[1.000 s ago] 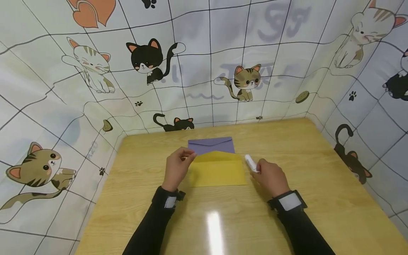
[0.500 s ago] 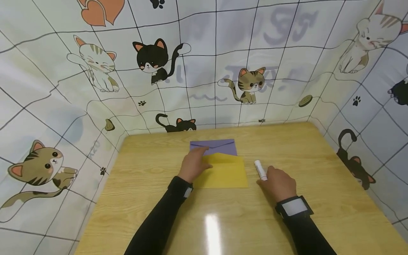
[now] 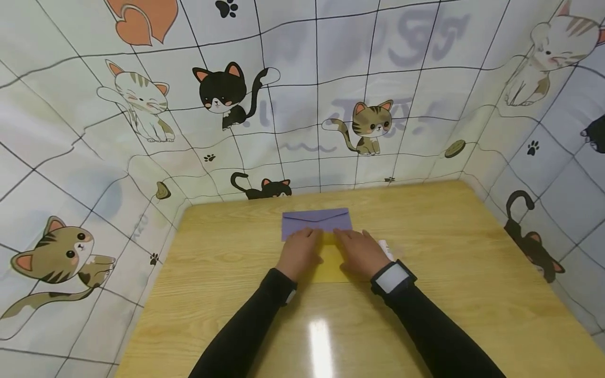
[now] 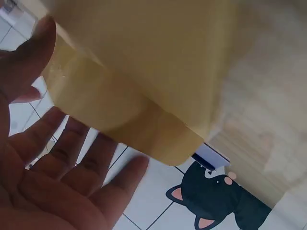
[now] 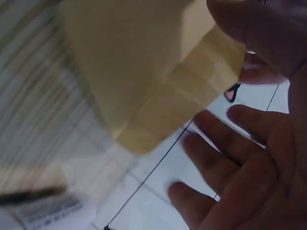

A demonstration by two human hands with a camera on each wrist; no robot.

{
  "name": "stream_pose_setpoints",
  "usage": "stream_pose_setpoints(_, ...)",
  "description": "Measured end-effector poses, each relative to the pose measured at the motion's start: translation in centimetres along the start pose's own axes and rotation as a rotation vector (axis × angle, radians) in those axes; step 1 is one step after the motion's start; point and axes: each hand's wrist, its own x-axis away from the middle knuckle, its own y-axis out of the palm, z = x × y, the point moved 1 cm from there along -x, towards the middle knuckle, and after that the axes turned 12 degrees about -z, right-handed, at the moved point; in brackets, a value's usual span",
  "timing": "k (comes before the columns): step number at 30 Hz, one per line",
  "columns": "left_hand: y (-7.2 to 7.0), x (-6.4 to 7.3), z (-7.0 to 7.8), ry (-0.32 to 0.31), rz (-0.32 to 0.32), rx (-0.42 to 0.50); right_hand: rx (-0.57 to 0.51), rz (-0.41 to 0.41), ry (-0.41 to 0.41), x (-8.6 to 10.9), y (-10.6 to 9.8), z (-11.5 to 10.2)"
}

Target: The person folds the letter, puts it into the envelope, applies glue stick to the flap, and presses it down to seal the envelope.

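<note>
A yellow envelope (image 3: 331, 265) lies on the table, its flap (image 4: 129, 103) raised on the far side. My left hand (image 3: 299, 254) covers its left part, fingers stretched behind the flap's edge and thumb on the near face. From the right, my right hand (image 3: 361, 254) reaches over the other half; its thumb overlaps the envelope and its fingers are spread along the flap in the right wrist view. A white printed tube (image 5: 53, 213), like a glue stick, lies just right of this hand and is partly hidden by it in the head view.
Behind the yellow envelope lies a purple envelope (image 3: 314, 216) with its flap down. The wooden table (image 3: 212, 294) ends at a cat-printed sheet (image 3: 293, 142) hanging at the back and both sides.
My right hand has let go of the white tube and moved left onto the yellow envelope. My left hand has shifted slightly right, to the flap. The tube now lies on the table.
</note>
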Motion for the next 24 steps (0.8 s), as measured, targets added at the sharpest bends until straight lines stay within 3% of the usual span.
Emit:
stream_pose_setpoints(5,0.2,1.1,1.5,0.075,0.022,-0.009,0.065,-0.005,-0.017,-0.2,0.4,-0.4)
stream_pose_setpoints(11,1.3,1.5,2.9,0.127,-0.049,-0.101,0.134,-0.044,-0.032,0.1,1.6,-1.9)
stream_pose_setpoints(18,1.6,3.0,2.0,0.086,-0.21,-0.176,0.245,-0.054,-0.042,1.3,3.2,-2.8)
stream_pose_setpoints(21,1.5,3.4,1.7,0.096,-0.23,-0.198,0.252,-0.03,-0.086,1.5,3.2,-2.8)
stream_pose_setpoints(24,1.4,3.4,2.3,0.113,-0.208,-0.26,0.276,0.017,-0.127,1.0,2.9,-3.0)
